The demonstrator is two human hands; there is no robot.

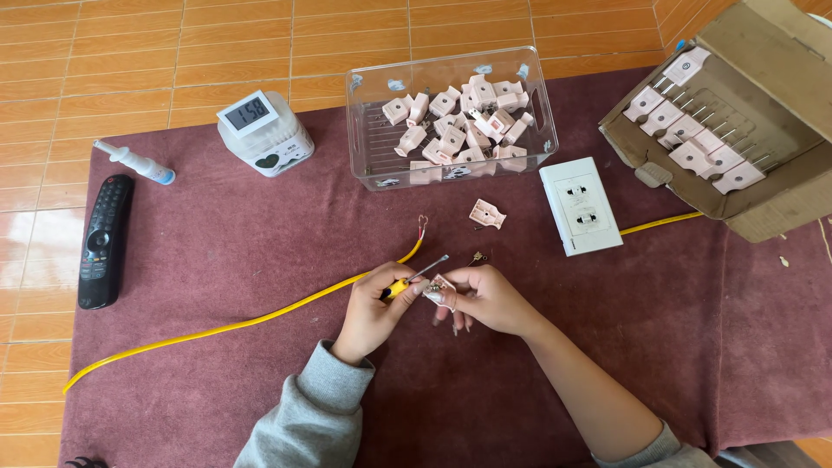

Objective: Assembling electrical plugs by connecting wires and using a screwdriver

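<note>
Maroon cloth mat [217, 260] over orange tile floor: left hand [373, 312] is gripping a yellow-handled screwdriver [407, 282]; right hand [485, 299] is pinching a pale pink plastic plug half [440, 290]. Advisable: tip seated squarely, plug steadied. Yellow cable [260, 319] is lying alongside.

Bright, even daylight fills the overhead view, colours natural and focus sharp throughout. Shadows are soft and short, falling just beneath the clear plastic bin [451, 117] and cardboard box [763, 104]. A pale glare patch (likely window light) washes the tiled floor [17, 234] at left. Slight wide-angle bending near edges.
</note>
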